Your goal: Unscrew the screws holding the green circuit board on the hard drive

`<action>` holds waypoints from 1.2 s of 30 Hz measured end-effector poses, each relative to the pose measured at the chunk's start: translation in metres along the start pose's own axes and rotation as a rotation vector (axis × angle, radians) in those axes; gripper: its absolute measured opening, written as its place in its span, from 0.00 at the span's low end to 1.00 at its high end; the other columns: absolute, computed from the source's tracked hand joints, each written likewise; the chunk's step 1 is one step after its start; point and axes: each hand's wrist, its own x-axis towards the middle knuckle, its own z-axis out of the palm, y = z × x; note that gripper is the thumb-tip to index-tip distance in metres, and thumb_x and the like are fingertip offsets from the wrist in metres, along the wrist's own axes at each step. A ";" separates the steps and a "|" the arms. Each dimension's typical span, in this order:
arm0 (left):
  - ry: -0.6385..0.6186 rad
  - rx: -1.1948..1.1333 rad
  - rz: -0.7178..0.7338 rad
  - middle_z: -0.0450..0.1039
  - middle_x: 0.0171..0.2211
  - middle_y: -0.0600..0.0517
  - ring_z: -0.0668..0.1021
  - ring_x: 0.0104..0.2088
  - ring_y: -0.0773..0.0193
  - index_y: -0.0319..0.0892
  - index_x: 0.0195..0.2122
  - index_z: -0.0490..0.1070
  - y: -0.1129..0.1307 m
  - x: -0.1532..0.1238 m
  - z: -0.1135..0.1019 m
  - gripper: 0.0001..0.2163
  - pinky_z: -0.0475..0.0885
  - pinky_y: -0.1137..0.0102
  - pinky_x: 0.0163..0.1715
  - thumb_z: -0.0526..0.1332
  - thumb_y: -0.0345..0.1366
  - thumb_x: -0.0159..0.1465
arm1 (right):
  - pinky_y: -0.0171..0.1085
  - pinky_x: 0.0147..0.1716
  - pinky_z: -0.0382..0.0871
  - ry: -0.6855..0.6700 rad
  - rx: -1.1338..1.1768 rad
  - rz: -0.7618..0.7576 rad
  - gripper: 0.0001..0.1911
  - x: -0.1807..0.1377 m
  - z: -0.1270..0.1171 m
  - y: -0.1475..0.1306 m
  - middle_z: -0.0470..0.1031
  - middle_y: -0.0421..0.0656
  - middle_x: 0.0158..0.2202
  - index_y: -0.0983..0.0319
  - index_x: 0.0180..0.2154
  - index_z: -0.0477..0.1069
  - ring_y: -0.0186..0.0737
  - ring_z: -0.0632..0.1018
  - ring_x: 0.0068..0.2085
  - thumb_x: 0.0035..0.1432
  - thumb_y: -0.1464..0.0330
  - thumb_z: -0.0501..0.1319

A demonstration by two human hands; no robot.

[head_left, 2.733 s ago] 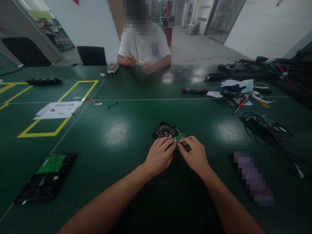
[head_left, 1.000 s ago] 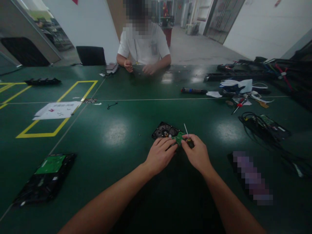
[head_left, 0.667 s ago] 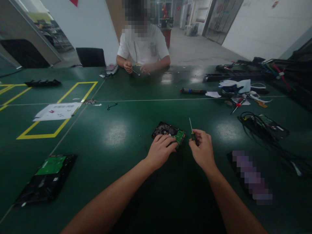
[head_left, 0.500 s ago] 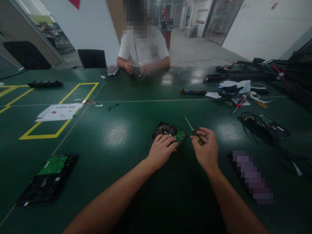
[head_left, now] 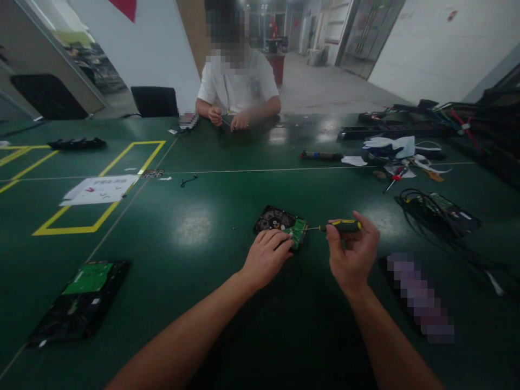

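A hard drive (head_left: 273,218) lies on the green table with its green circuit board towards the right. My left hand (head_left: 268,253) rests over its near edge, fingers closed on it and hiding part of the board. Between the thumb and fingers of my right hand (head_left: 354,254) is a yellow-and-black screwdriver (head_left: 343,226). It lies nearly level, and its thin shaft points left, the tip at the right end of the circuit board. Whether the tip sits in a screw is too small to tell.
Another drive (head_left: 81,303) lies at front left, and a blurred-out dark object (head_left: 420,298) at front right. Cables and a circuit board (head_left: 450,208) lie right; a red screwdriver (head_left: 396,177) is beyond. Across the table sits a person (head_left: 239,86) handling a small tool.
My right hand has turned the screwdriver from pointing up and away to pointing left, bringing its tip to the circuit board. My left hand stays on the hard drive.
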 end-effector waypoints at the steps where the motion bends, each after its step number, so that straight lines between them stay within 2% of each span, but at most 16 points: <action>1: 0.000 -0.006 -0.002 0.78 0.54 0.46 0.76 0.56 0.52 0.44 0.54 0.74 0.000 0.000 -0.001 0.12 0.71 0.56 0.56 0.64 0.36 0.70 | 0.40 0.37 0.83 -0.012 0.014 -0.008 0.34 -0.001 0.000 0.000 0.79 0.46 0.49 0.55 0.63 0.61 0.41 0.85 0.40 0.60 0.63 0.71; 8: -0.039 -0.030 0.012 0.77 0.56 0.44 0.75 0.58 0.51 0.44 0.57 0.73 0.000 0.001 -0.006 0.13 0.71 0.54 0.57 0.61 0.36 0.72 | 0.40 0.39 0.85 -0.116 0.006 -0.078 0.31 -0.006 0.001 -0.008 0.79 0.45 0.49 0.54 0.65 0.61 0.38 0.85 0.38 0.64 0.67 0.67; 18: -0.067 -0.030 0.001 0.76 0.57 0.44 0.74 0.59 0.50 0.44 0.57 0.73 -0.001 0.001 -0.004 0.14 0.71 0.53 0.57 0.60 0.36 0.72 | 0.42 0.39 0.84 -0.161 -0.055 -0.024 0.31 -0.006 0.001 -0.007 0.79 0.45 0.49 0.53 0.65 0.60 0.40 0.84 0.37 0.64 0.64 0.66; 36: -0.059 -0.022 0.001 0.76 0.56 0.44 0.75 0.57 0.52 0.43 0.56 0.73 0.000 0.002 -0.006 0.13 0.70 0.54 0.57 0.60 0.34 0.72 | 0.39 0.33 0.82 -0.100 -0.099 0.040 0.32 -0.003 0.004 -0.010 0.80 0.43 0.42 0.55 0.66 0.61 0.38 0.83 0.32 0.64 0.62 0.66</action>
